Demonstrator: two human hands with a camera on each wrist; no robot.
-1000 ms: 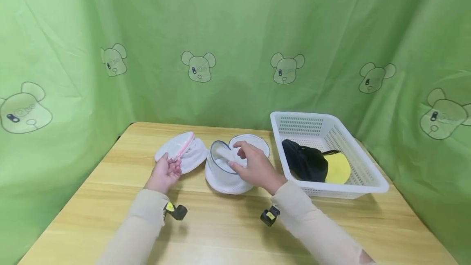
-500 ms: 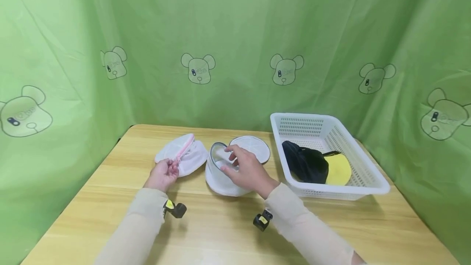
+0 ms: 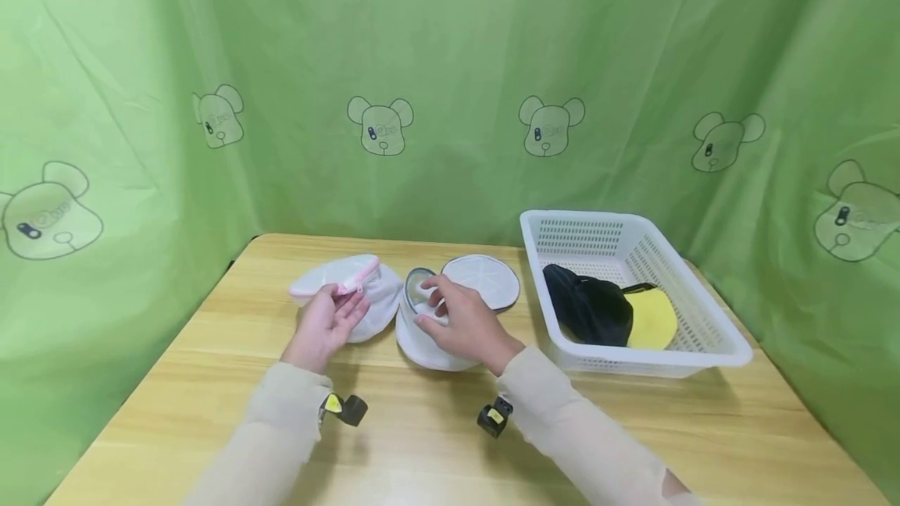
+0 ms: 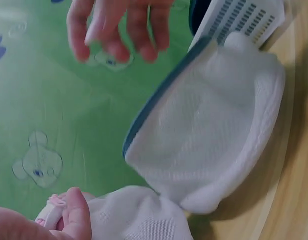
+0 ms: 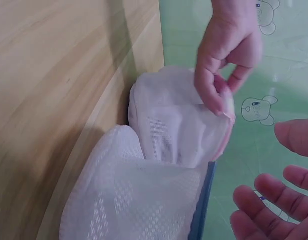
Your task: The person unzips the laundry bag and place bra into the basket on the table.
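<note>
A white mesh laundry bag (image 3: 382,307) with a pink zip lies at the left of the group. At its zipped edge my left hand (image 3: 329,325) pinches the fabric between thumb and fingers, the other fingers loosely extended, as the right wrist view shows. Beside it stands a second white mesh bag (image 4: 203,120), its mouth edged in blue. Above that mouth hovers my right hand (image 3: 466,322), thumb and fingers spread and nothing between them. Behind it lies a flat white disc (image 3: 488,279) with a dark edge, partly hidden by the right hand in the head view.
To the right, a white plastic basket (image 3: 727,346) holds a black item (image 3: 591,309) and a yellow piece (image 3: 652,320). Green curtain (image 3: 450,186) hangs behind the wooden table (image 3: 422,436). Each wrist wears a small black camera.
My left hand has shifted slightly up and right along the pink zip, its fingers straighter, and the zipped edge has turned. The right hand has moved slightly left over the blue-edged bag.
</note>
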